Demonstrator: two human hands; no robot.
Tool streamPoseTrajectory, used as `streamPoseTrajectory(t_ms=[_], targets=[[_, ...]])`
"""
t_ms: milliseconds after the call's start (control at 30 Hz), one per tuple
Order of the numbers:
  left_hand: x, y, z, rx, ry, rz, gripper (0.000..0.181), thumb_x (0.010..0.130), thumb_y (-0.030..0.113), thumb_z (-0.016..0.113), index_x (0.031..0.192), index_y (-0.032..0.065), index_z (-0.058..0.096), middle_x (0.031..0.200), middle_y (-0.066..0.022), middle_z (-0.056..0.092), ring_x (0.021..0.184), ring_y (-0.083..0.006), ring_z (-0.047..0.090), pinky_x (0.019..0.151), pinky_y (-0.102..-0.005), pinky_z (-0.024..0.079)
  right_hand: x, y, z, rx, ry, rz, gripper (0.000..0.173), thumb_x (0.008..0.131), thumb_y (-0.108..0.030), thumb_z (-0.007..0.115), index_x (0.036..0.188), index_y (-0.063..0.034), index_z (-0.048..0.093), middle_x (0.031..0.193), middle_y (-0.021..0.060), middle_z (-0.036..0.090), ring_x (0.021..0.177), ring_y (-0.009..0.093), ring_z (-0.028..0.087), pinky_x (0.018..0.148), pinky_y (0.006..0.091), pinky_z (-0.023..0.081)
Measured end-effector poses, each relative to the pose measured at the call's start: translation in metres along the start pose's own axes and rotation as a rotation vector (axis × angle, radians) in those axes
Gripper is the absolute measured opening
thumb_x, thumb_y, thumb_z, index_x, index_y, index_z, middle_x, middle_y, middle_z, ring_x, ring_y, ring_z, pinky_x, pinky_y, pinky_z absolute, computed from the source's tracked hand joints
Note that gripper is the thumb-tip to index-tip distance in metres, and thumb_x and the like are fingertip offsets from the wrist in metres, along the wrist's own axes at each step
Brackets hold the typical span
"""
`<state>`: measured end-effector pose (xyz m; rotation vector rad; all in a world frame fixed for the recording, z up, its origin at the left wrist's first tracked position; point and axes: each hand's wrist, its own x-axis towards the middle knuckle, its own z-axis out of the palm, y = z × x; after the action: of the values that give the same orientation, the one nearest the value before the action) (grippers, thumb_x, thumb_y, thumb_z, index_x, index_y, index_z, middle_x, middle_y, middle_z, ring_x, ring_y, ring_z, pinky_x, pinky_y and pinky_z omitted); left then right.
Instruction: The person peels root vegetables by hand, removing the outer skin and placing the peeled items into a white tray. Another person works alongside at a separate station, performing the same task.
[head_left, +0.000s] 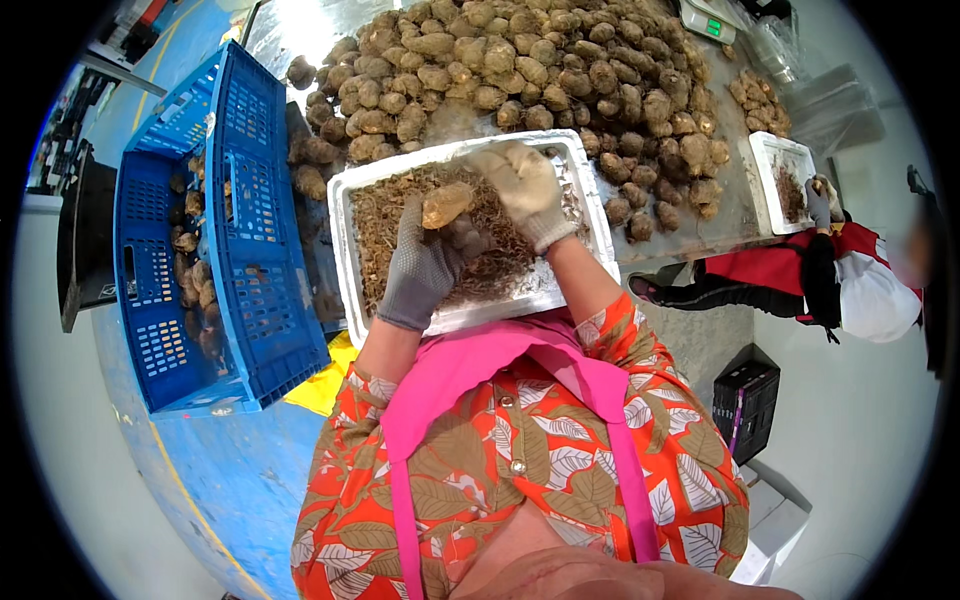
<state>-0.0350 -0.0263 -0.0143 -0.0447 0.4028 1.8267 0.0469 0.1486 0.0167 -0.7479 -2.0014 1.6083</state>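
Note:
My left hand (431, 262), in a grey dotted glove, holds a brown taro corm (447, 205) over a white foam box (349, 292). Brown fibrous peelings (382, 217) lie in the box. To the right, my right hand (521, 184), in a pale knitted glove, is curled with its fingers bent; it is blurred, and whether it grips something small cannot be told. A large heap of taro corms (525, 60) covers the metal table beyond the box.
A blue plastic crate (259, 247) with corms inside stands at the left. At the right, a co-worker (810, 274) works at another white foam box (761, 161). A digital scale (701, 22) sits at the back right. A black crate (745, 409) stands lower right.

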Motion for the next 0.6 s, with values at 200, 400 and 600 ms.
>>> streamPoseTrajectory(t_ms=[200, 400, 600], targets=[[-0.001, -0.004, 0.021, 0.023, 0.190, 0.052, 0.048, 0.104, 0.047, 0.047, 0.123, 0.0043, 0.057, 0.092, -0.0073, 0.062, 0.082, -0.0204, 0.061, 0.083, -0.0425, 0.055, -0.024, -0.026, -0.004, 0.375, -0.184, -0.057, 0.026, 0.095, -0.028, 0.068, 0.102, -0.0035, 0.072, 0.100, 0.0104, 0.074, 0.094, 0.020, 0.070, 0.087, 0.0336, 0.057], [-0.001, -0.004, 0.011, -0.034, 0.049, -0.017, 0.044, 0.107, 0.043, 0.041, 0.122, 0.0056, 0.057, 0.089, -0.0067, 0.057, 0.077, -0.0209, 0.056, 0.078, -0.0394, 0.054, -0.011, -0.007, -0.004, 0.059, 0.026, -0.028, 0.031, 0.096, -0.034, 0.064, 0.099, -0.0035, 0.071, 0.099, 0.0106, 0.074, 0.095, 0.020, 0.067, 0.087, 0.0352, 0.053], [-0.001, -0.003, 0.020, -0.018, 0.036, -0.048, 0.042, 0.107, 0.040, 0.040, 0.129, 0.0084, 0.057, 0.094, -0.0048, 0.061, 0.078, -0.0163, 0.057, 0.072, -0.0317, 0.052, -0.024, -0.015, -0.026, -0.362, -0.133, -0.371, 0.037, 0.092, -0.037, 0.068, 0.116, -0.0083, 0.070, 0.106, 0.0131, 0.070, 0.097, 0.023, 0.067, 0.090, 0.0346, 0.051]])
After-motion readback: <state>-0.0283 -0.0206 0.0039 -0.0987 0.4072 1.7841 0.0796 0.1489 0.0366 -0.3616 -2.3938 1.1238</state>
